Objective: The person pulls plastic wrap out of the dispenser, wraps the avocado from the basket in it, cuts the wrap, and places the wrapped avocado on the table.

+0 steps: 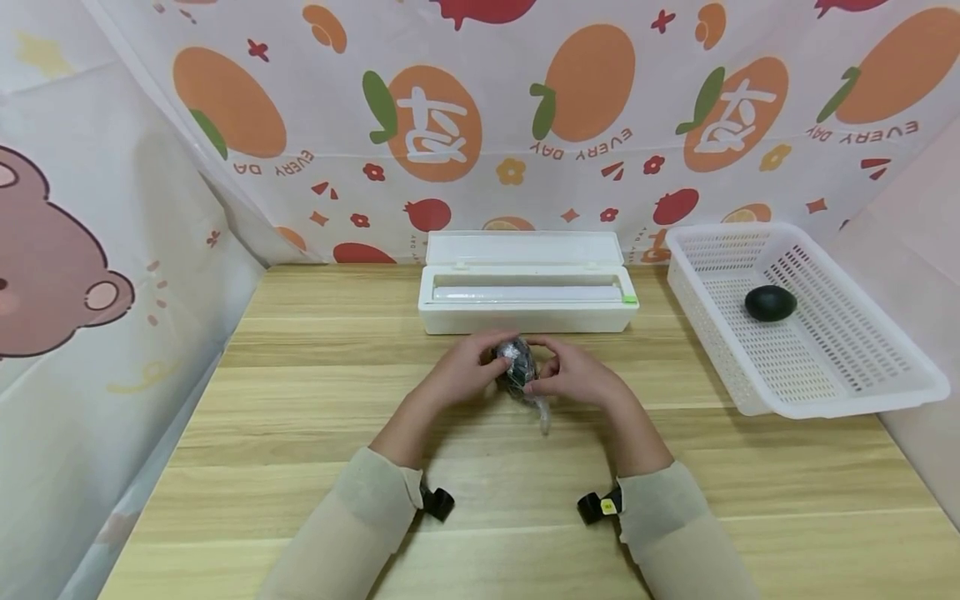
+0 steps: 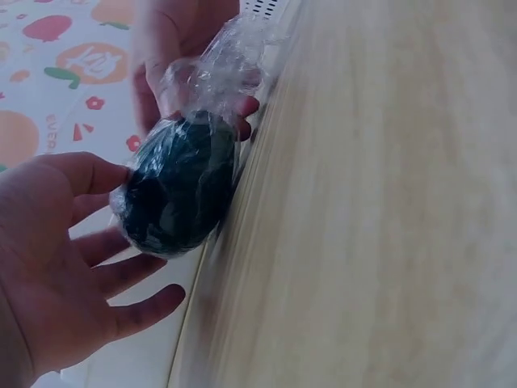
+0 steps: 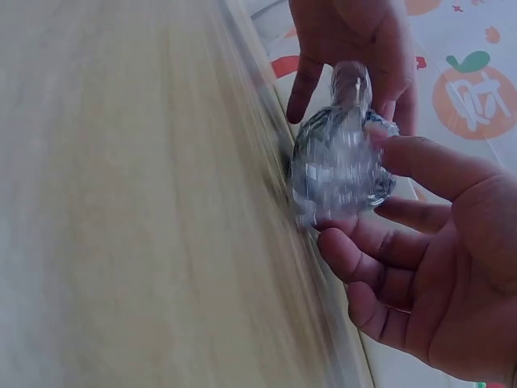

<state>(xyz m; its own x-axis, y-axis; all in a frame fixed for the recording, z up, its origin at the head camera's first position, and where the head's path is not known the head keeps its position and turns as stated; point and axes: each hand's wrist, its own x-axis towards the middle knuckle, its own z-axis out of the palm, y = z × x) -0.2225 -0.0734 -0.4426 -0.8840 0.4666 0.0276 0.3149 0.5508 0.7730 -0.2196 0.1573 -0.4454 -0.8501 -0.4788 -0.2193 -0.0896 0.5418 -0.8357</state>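
Note:
A dark oval fruit wrapped in clear cling film (image 1: pixel 516 365) is held between both hands just above the wooden table (image 1: pixel 300 433). My left hand (image 1: pixel 468 367) cups its left side, thumb on the film. My right hand (image 1: pixel 573 375) grips the right side with thumb on top and fingers beneath. A twisted tail of film (image 1: pixel 543 414) trails toward me. The left wrist view has the wrapped fruit (image 2: pixel 179 194) against my left hand (image 2: pixel 56 275), with the right hand (image 2: pixel 174 40) beyond. In the right wrist view my right hand (image 3: pixel 436 267) holds the wrapped fruit (image 3: pixel 339 166), the left hand (image 3: pixel 347 32) behind.
An open white cling film dispenser (image 1: pixel 525 292) sits just behind the hands. At the right a white perforated basket (image 1: pixel 840 375) holds another dark fruit (image 1: pixel 770 302). Printed cloth walls close in the back and both sides.

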